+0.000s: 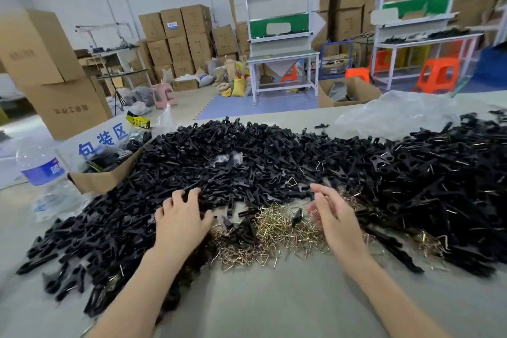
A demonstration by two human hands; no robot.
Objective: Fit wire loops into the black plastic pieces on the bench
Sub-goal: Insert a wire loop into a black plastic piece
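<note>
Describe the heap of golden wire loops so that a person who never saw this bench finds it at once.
Start from the wide mass of black plastic pieces covering the grey bench. At its near edge, between the left hand and the right hand, lies the heap of golden wire loops. It is the biggest shiny, thin-wired patch; its neighbours are matt black.

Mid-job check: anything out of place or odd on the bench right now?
A small clear plastic bag lies amid the black plastic pieces, the only wrapped thing in that heap. A few of them also sit mixed into the wire loops nearer the front. Nothing looks damaged.
</note>
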